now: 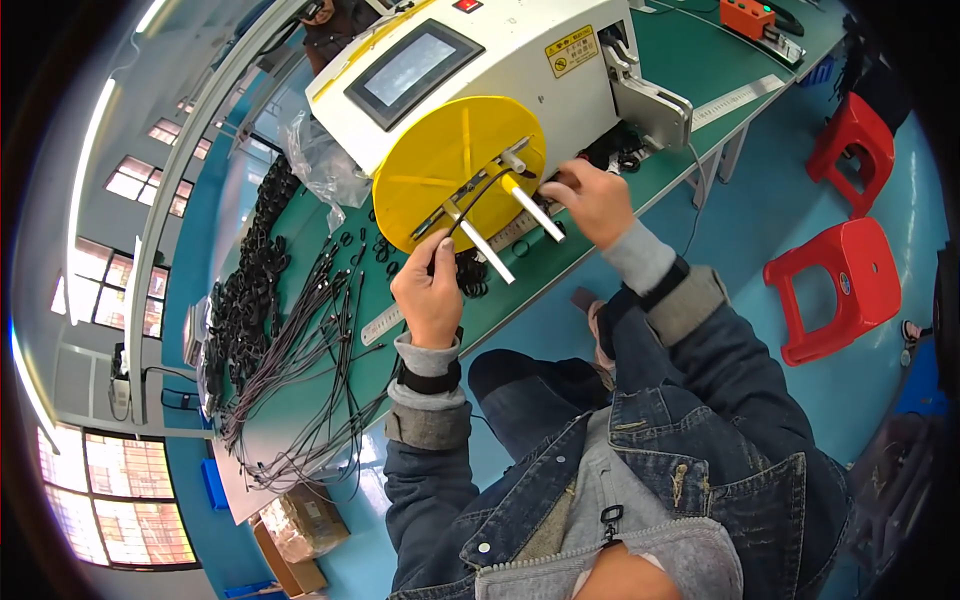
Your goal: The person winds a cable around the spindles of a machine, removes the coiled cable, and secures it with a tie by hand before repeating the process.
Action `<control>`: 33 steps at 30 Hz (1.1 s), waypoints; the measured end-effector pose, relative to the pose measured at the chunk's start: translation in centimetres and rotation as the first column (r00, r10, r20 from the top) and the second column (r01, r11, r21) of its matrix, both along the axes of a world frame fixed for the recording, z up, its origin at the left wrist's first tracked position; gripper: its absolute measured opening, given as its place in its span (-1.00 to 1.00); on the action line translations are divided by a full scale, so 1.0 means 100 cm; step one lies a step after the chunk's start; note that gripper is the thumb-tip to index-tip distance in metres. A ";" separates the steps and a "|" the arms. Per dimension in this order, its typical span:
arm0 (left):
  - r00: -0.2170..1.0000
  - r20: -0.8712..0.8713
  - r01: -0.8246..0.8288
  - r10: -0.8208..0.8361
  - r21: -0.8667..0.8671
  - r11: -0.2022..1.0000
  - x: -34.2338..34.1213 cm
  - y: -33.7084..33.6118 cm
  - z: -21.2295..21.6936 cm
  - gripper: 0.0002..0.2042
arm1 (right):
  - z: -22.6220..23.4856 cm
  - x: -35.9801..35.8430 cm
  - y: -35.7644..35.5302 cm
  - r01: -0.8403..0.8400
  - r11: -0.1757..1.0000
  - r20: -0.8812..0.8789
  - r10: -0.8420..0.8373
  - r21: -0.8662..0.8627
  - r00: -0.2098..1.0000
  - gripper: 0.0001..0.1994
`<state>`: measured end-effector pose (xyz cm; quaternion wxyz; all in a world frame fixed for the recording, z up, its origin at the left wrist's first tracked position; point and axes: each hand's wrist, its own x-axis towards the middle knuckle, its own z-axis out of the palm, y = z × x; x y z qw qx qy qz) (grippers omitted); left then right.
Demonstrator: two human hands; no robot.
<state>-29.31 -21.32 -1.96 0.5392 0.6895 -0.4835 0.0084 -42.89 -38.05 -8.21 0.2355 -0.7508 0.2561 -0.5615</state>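
Observation:
A black cable (pixel 468 210) runs across the face of a round yellow disc (pixel 408 188), past the white posts that stick out from it. My left hand (pixel 430 292) pinches the cable near the lower left post (pixel 487 250). Beside the right post (pixel 538 213), the fingers of my right hand (pixel 600 207) are closed at the cable's other side; the exact grip is partly hidden. The disc is mounted on the front of a white machine (pixel 530 90) with a dark-framed screen (pixel 413 72).
Loose black cables (pixel 300 365) spread over the green table's left, beside a dark heap of coiled cables (pixel 245 300). A clear plastic bag (pixel 322 170) lies by the machine. A steel ruler (pixel 740 101) lies along the table. Red stools (pixel 840 290) stand at right; a cardboard box (pixel 300 530) sits below.

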 end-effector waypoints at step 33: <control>0.929 0.363 -0.038 0.070 -0.095 0.995 -0.042 0.022 -0.003 -0.83 | -0.072 -0.092 0.063 -0.220 0.834 -0.235 0.379 0.506 0.895 -0.87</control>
